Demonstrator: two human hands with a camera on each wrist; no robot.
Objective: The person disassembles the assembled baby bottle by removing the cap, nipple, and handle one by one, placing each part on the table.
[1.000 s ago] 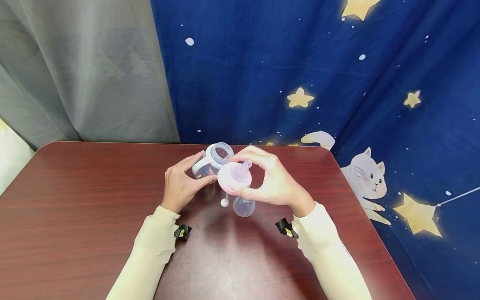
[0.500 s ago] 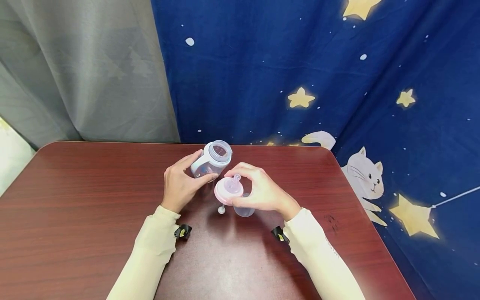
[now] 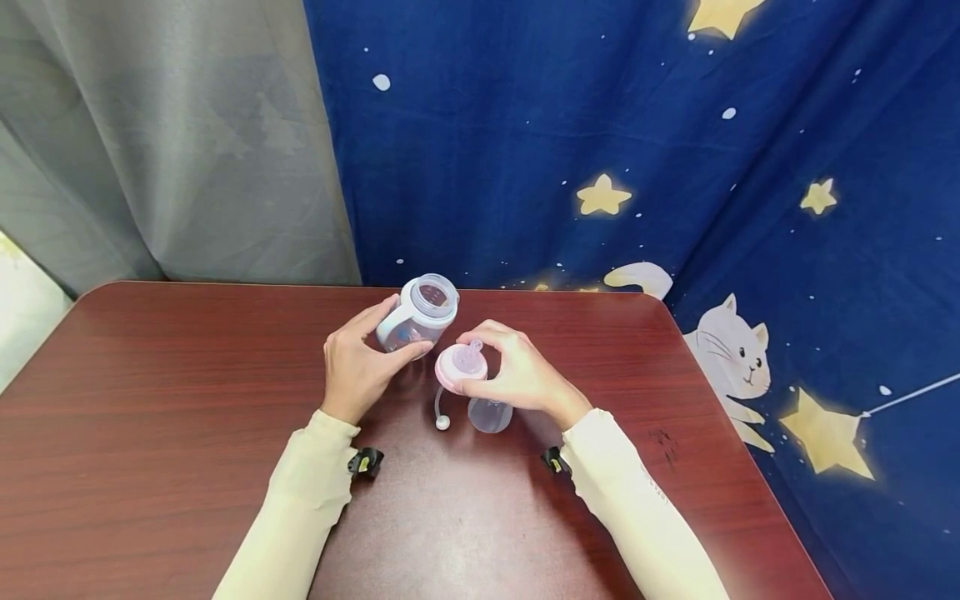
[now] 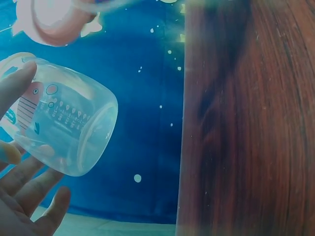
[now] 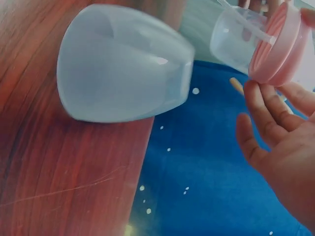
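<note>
Gripping the clear plastic bottle (image 4: 69, 115) round its side, the left hand (image 3: 356, 358) lays its thumb along the near wall while the fingers reach round the other, a hold that probably steadies the smooth body and leaves the uncapped mouth (image 3: 433, 296) unobstructed. The bottle is tilted over the dark reddish-brown wooden table (image 3: 187, 417). Its white plastic handle (image 3: 393, 322) lies close to this hand; whether any finger bears on it I cannot tell. In the left wrist view the lower fingers are spread apart.

Just beside it, the right hand (image 3: 517, 371) pinches the round pink screw lid (image 3: 447, 368) by the rim between thumb and fingertips, likely to spare the soft clear teat (image 3: 472, 357) on top. One finger stands away from the lid in the right wrist view. Lid and bottle are apart, and a thin clear straw (image 3: 437, 402) hangs from the underside, weighted, it seems, by the white ball (image 3: 442, 422) at its end.

Near the right hand, a frosted, translucent domed cap (image 3: 489, 417) rests on the table, presumably set down to spare both hands; which end is down is hard to tell.
</note>
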